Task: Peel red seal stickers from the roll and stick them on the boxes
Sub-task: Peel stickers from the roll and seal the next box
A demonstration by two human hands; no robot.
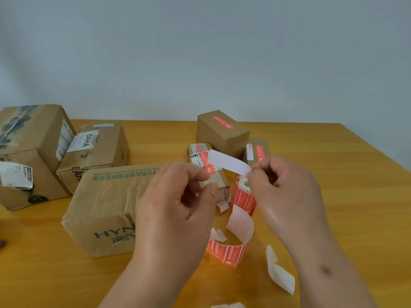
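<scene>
Above the table my two hands hold one sticker piece between them. My right hand (287, 192) pinches the end of its white backing strip (229, 162). My left hand (175, 203) pinches at the other end, where the red sticker (208, 164) curls off the backing. The roll of red stickers (243, 195) stands on the table below my right hand, and its loose strip (226, 251) loops toward me. A large brown box (104, 207) lies under my left hand. Three small boxes behind carry red seals: a cube (222, 132), a flat one (258, 152) and a long one (219, 185).
Two more taped boxes, one big (29, 152) and one medium (97, 150), stand at the left on the wooden table (344, 196). White backing scraps (280, 272) lie near the front edge and beside the strip (218, 235). A grey wall rises behind the table.
</scene>
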